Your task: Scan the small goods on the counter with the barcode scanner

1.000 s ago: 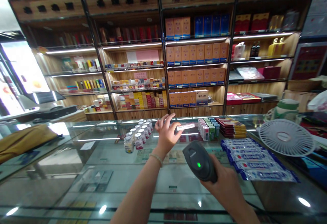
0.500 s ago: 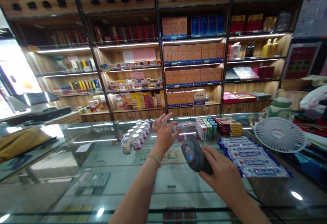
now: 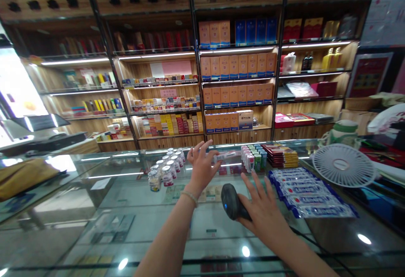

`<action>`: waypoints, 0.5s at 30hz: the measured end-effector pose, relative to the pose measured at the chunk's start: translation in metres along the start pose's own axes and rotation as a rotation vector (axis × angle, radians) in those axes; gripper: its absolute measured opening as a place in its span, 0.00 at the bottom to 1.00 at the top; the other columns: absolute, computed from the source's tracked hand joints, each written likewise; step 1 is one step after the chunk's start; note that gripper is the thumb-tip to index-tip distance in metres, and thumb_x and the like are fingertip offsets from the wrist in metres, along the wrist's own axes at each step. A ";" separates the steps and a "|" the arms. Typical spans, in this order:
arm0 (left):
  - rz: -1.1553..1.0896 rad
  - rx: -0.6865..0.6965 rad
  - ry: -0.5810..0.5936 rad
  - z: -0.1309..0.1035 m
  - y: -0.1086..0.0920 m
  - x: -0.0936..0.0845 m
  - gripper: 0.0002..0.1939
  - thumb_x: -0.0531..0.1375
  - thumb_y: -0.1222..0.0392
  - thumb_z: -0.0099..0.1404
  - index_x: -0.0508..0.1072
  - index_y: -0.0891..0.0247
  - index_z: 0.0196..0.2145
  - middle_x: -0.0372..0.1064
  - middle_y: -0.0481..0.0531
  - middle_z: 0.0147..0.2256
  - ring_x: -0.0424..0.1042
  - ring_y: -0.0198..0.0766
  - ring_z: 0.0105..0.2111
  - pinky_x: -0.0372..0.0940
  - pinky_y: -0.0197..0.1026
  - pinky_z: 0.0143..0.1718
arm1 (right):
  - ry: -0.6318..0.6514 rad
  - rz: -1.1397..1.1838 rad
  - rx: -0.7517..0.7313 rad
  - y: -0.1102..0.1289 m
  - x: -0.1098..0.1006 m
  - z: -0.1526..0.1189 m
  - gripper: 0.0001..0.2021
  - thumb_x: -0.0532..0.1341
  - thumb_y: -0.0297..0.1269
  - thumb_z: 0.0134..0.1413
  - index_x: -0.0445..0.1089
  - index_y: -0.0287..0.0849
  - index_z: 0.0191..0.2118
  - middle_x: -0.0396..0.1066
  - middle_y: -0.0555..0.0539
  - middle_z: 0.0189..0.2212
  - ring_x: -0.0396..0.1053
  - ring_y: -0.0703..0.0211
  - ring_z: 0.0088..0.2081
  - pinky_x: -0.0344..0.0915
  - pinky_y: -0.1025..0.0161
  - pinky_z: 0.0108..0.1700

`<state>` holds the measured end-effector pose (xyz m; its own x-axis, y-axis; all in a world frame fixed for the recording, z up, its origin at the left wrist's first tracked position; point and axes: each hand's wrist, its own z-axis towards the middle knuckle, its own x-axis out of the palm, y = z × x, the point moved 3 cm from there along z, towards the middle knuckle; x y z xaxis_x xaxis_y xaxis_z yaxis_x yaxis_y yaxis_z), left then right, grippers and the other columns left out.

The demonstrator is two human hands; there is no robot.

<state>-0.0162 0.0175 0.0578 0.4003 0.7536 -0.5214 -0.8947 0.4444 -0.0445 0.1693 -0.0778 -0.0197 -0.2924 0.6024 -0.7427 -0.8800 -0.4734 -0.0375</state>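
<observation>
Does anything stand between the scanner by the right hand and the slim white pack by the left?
Nothing visible stands between the scanner and the slim white pack; the left hand and small bottles are off to either side.

We see a smooth, glossy glass counter (image 3: 142, 213) beneath the matt, seemingly plastic scanner (image 3: 230, 203), shiny film-wrapped packets (image 3: 308, 192) right of the scanner, and wood-grained shelving (image 3: 264, 114) beyond it.
</observation>
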 end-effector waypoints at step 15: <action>0.003 0.002 -0.009 -0.001 0.001 0.001 0.09 0.68 0.57 0.60 0.77 0.51 0.39 0.64 0.51 0.61 0.57 0.53 0.63 0.46 0.63 0.64 | 0.169 0.122 0.019 -0.035 -0.009 0.021 0.27 0.57 0.59 0.61 0.70 0.52 0.59 0.54 0.41 0.69 0.46 0.38 0.71 0.45 0.33 0.67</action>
<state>-0.0168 0.0185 0.0568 0.3994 0.7592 -0.5139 -0.8956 0.4429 -0.0417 0.1951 -0.0533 0.0022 -0.3319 0.4247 -0.8423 -0.8495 -0.5227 0.0712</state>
